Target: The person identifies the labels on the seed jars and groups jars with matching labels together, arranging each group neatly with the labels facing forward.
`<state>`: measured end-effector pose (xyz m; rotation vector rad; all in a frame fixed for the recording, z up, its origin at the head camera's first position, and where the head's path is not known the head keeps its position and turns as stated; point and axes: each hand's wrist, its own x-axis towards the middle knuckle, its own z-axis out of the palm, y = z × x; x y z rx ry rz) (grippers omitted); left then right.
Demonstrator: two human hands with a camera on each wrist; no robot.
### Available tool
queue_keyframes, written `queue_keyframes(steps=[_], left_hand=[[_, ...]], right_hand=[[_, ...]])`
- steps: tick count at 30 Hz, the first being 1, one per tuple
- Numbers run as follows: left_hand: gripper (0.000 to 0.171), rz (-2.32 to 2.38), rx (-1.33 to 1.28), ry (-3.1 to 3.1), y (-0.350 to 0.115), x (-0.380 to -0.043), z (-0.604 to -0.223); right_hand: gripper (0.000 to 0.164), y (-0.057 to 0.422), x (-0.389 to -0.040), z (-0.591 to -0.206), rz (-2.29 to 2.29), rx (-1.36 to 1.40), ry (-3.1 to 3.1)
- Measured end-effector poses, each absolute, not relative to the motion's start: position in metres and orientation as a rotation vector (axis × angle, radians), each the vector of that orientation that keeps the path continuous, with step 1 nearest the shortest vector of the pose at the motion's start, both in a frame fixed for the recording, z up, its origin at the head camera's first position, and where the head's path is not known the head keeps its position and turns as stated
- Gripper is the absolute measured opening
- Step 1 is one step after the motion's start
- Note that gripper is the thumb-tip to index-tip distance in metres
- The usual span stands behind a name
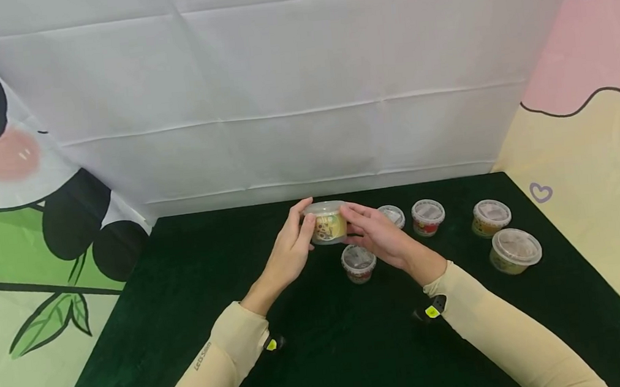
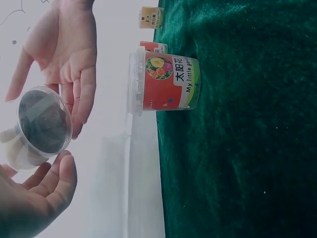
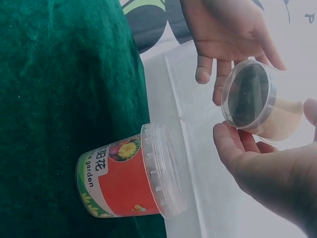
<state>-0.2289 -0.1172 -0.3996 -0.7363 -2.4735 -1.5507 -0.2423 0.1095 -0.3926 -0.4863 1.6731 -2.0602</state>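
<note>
A clear plastic tub [image 1: 328, 224] with a yellow picture label and a clear lid is raised above the far part of the table. My left hand [image 1: 285, 245] holds its left side, thumb on the front. From the other side my right hand [image 1: 378, 232] grips it by the fingers. The wrist views show the underside of the tub [image 2: 45, 121], with dark contents against its clear base. Below the hands, a lidded tub with a red label [image 3: 126, 176] stands upright on the cloth, apart from both hands.
Behind my right hand stands a partly hidden lidded tub [image 1: 392, 216], with a red-labelled tub [image 1: 428, 217] beside it. Farther right are two more lidded tubs, a smaller one [image 1: 491, 217] and a wider one [image 1: 516, 250]. Dark green cloth [image 1: 335, 351] covers the table; a white sheet [image 1: 289, 84] hangs behind.
</note>
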Motion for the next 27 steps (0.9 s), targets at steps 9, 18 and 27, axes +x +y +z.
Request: queue_keyframes(steps=[9, 18, 27], left_hand=[[0.063, -1.963, -0.676, -2.586, -0.141, -0.241, -0.387], [0.066, -2.069, -0.546, -2.657, -0.152, -0.241, -0.390], [0.062, -2.038, -0.582, -2.689, -0.157, -0.242, -0.393]], right_hand=[[0.059, 0.107, -0.237, -0.388, -2.069, -0.429, 1.649], [0.057, 0.099, -0.235, -0.395, -2.051, -0.391, 1.649], [0.058, 0.098, -0.237, -0.396, -2.055, -0.425, 1.647]])
